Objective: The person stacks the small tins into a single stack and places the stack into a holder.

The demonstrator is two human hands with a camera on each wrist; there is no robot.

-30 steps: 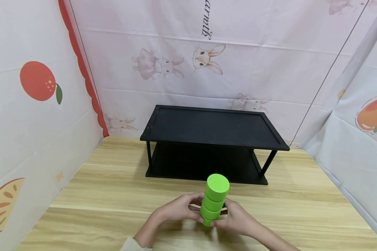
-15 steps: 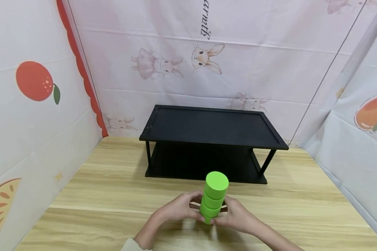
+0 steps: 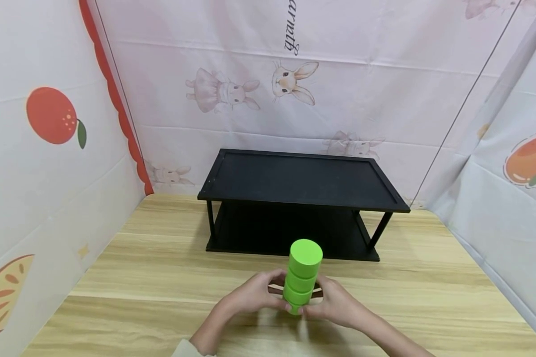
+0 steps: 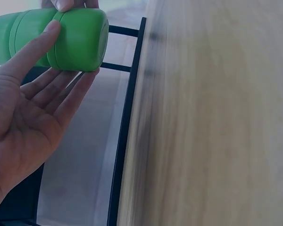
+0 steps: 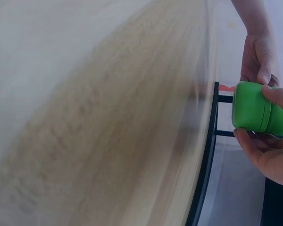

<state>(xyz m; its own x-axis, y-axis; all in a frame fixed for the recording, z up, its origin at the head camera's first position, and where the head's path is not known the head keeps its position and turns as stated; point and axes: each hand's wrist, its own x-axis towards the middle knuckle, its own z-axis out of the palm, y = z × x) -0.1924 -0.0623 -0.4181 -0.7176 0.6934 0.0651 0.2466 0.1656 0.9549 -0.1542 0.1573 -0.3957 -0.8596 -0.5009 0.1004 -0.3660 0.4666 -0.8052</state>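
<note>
A green cylindrical container (image 3: pixel 300 282) with grooves around its body is upright and slightly tilted in front of the rack. My left hand (image 3: pixel 259 293) grips its left side, thumb in front and fingers behind. On the opposite side, my right hand (image 3: pixel 335 302) holds it the same way, both thumbs near its lower end. In the left wrist view, the container's rounded base (image 4: pixel 87 42) is off the table, with a gap beneath it. Part of the left hand's fingers (image 4: pixel 80 92) reach under the container's far side. The right wrist view shows the right thumb (image 5: pixel 276 96) pressing the container's side.
Behind the container stands a black two-tier rack (image 3: pixel 295 181) with thin posts, on a wood-grain table (image 3: pixel 161 282). Cloth with rabbit prints (image 3: pixel 250 29) hangs at the back. White cloth with fruit prints (image 3: pixel 18 188) hangs on the left and right.
The container has shifted slightly up and away in the head view, toward the rack. Both hands keep their grip on it and have barely moved.
</note>
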